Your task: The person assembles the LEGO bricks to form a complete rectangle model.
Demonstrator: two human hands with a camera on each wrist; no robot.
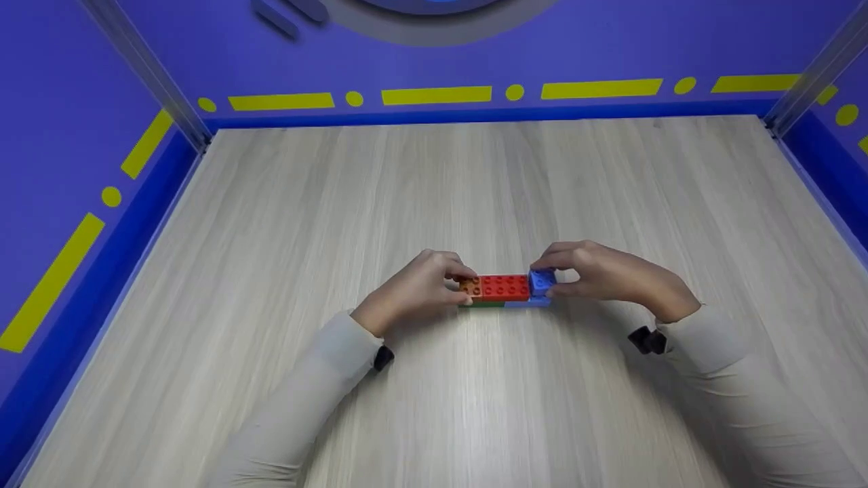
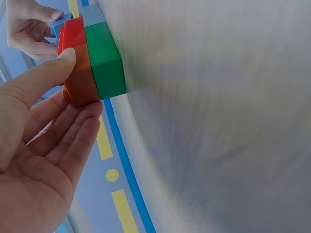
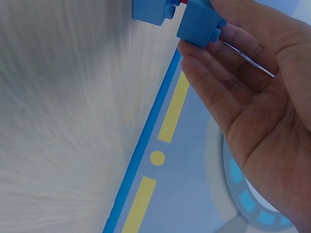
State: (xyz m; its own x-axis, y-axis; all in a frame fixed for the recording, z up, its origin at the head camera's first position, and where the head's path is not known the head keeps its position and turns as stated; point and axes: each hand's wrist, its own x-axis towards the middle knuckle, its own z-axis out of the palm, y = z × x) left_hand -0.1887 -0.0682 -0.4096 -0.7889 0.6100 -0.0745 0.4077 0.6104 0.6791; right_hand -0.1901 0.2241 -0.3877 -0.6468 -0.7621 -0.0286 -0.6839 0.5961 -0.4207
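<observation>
A two-layer row of toy building bricks stands on the table in front of me. Its lower layer has a green brick (image 2: 106, 60) on the left and a light blue brick (image 1: 527, 304) on the right. On top sit an orange brick (image 2: 83, 80) and a red brick (image 1: 505, 288). My left hand (image 1: 422, 288) pinches the orange brick between thumb and fingers. With thumb and fingertips, my right hand (image 1: 603, 271) holds a small blue brick (image 3: 199, 23) at the row's right end. In the right wrist view a gap shows between this brick and the lower brick's studs.
The wood-grain table (image 1: 325, 224) stretches out around the bricks. Blue panels (image 1: 434, 68) with yellow dashes and dots border its back and sides. Metal corner posts (image 1: 149, 74) rise at the back corners. Dark devices (image 1: 647, 340) sit at both wrists.
</observation>
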